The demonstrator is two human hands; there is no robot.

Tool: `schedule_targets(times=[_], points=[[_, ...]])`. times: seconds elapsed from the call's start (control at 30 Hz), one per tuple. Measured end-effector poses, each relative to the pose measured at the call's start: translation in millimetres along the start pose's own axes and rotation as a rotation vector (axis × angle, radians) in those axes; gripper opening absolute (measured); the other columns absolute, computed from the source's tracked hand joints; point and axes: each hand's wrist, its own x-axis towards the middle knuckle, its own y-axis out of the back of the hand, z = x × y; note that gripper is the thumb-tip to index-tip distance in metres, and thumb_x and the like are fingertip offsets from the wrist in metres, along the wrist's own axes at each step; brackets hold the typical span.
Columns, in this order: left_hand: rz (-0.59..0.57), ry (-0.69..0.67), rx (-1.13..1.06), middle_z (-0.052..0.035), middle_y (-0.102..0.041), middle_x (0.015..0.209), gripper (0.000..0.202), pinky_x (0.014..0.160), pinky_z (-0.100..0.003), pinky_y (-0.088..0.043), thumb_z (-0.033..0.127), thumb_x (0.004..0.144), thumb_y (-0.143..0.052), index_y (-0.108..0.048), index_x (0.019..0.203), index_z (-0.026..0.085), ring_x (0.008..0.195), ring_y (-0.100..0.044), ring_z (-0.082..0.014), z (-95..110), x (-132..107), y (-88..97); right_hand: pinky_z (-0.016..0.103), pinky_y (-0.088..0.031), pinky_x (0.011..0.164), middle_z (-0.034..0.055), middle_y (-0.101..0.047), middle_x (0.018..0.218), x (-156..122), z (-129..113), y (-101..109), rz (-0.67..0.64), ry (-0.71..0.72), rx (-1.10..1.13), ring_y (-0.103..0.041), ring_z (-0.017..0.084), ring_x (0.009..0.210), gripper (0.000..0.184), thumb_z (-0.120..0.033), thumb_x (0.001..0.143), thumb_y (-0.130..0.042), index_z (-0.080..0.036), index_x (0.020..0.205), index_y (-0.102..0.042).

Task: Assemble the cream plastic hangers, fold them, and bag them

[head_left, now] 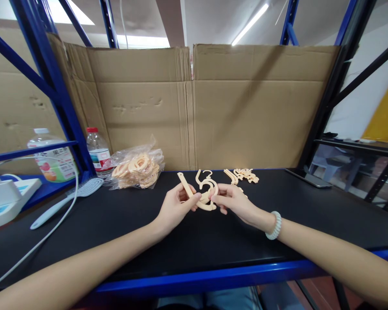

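Observation:
My left hand [175,209] pinches a beige folding clothes hanger [207,207] from the left, thumb on top. A straight arm of it slants up past my fingers. My right hand [235,203] is closed on the curved, ring-like part of the same hanger. My fingers hide some of its joints, so I cannot tell how the parts connect. Just behind, a small hook [207,173] shows; whether it is joined to the held hanger I cannot tell. Loose beige pieces [246,175] lie on the black tabletop [187,249] beyond my right hand.
A clear bag of beige rings [137,170] lies at the back left beside a red-capped bottle [98,153]. Further left are a pale hairbrush [64,204], a white cable [45,234] and a power strip [11,200]. A phone [308,177] rests back right. Cardboard [245,107] walls the rear.

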Motion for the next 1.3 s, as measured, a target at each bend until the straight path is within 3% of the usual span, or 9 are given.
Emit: schedule_targets(times=[0.13,0.37,0.5,0.67,0.77,0.87,1.07,1.2,1.3], points=[[-0.029,0.067,-0.033,0.0032,-0.057,0.066,0.034,0.05,-0.023,-0.049,0.041,0.073,-0.07,-0.051,0.085,0.016,0.052,-0.057,-0.0092,-2.4,-1.4,-2.2,0.017,-0.041,0.04,-0.0044,-0.051,0.057,-0.3,-2.5,0.3,0.0,-0.025,0.032,-0.046,0.006,0.046,0.026,-0.037,0.072,-0.07,-0.016,0.073,-0.055],[-0.204,0.249,-0.114,-0.0034,-0.066,0.079,0.034,0.067,-0.028,-0.057,0.034,0.068,-0.076,-0.056,0.087,0.015,0.07,-0.066,-0.0141,-0.3,-7.1,-7.8,0.021,-0.048,0.047,-0.0007,-0.058,0.065,2.6,1.4,1.5,-0.019,-0.044,0.083,-0.053,0.008,0.052,0.032,-0.044,0.072,-0.071,-0.015,0.079,-0.058],[-0.152,0.275,-0.166,-0.0025,-0.065,0.076,0.031,0.067,-0.028,-0.057,0.032,0.065,-0.079,-0.059,0.08,0.014,0.067,-0.066,-0.0129,-0.3,-6.5,-8.2,0.023,-0.049,0.05,0.0017,-0.06,0.067,17.1,1.4,27.3,0.04,0.015,-0.006,-0.055,0.01,0.053,0.039,-0.054,0.079,-0.059,-0.015,0.082,-0.061],[-0.116,0.325,-0.222,-0.0012,-0.064,0.075,0.03,0.066,-0.023,-0.056,0.03,0.064,-0.08,-0.059,0.078,0.013,0.065,-0.065,-0.0108,-0.5,-5.3,-8.8,0.029,-0.048,0.062,0.0046,-0.065,0.074,37.8,14.6,91.8,0.191,0.22,-0.707,-0.058,0.014,0.063,0.019,-0.033,0.084,-0.057,-0.017,0.083,-0.066],[-0.102,0.337,-0.263,-0.0006,-0.063,0.075,0.031,0.065,-0.023,-0.056,0.03,0.063,-0.081,-0.059,0.077,0.013,0.064,-0.065,-0.0108,-0.9,-4.8,-8.6,0.035,-0.045,0.077,0.0072,-0.067,0.084,44.9,27.9,118.4,0.063,0.296,-1.145,-0.058,0.021,0.085,0.014,-0.017,0.083,-0.055,-0.018,0.084,-0.069],[-0.084,0.336,-0.31,-0.0002,-0.063,0.075,0.031,0.066,-0.024,-0.057,0.027,0.06,-0.082,-0.06,0.076,0.013,0.064,-0.065,-0.0108,-1.7,-4.0,-7.7,0.037,-0.043,0.085,0.0094,-0.067,0.094,50.5,39.6,127.3,-0.069,0.297,-1.291,-0.055,0.023,0.095,0.018,-0.011,0.082,-0.055,-0.018,0.089,-0.07],[-0.09,0.335,-0.355,-0.0007,-0.064,0.075,0.03,0.069,-0.027,-0.057,0.025,0.059,-0.083,-0.061,0.074,0.013,0.066,-0.065,-0.0114,-3.1,-2.6,-7.1,0.035,-0.044,0.082,0.0101,-0.067,0.085,57.4,50.9,127.4,-0.088,0.25,-1.237,-0.057,0.022,0.089,0.016,-0.008,0.078,-0.057,-0.017,0.079,-0.07],[-0.086,0.336,-0.381,-0.0002,-0.063,0.074,0.03,0.069,-0.025,-0.056,0.024,0.058,-0.083,-0.06,0.074,0.012,0.067,-0.065,-0.0116,-2.4,-1.9,-7.0,0.034,-0.046,0.075,0.0078,-0.067,0.081,55.4,42.2,123.6,0.125,0.27,-1.011,-0.06,0.019,0.08,0.016,-0.015,0.083,-0.052,-0.017,0.082,-0.068],[-0.08,0.328,-0.383,-0.0004,-0.064,0.074,0.031,0.07,-0.025,-0.055,0.024,0.058,-0.083,-0.059,0.074,0.012,0.068,-0.064,-0.0117,-2.3,-1.5,-6.5,0.03,-0.047,0.059,0.0059,-0.067,0.08,51.4,29.4,114.0,0.255,0.265,-0.635,-0.06,0.015,0.061,0.016,-0.028,0.085,-0.05,-0.017,0.085,-0.062]])
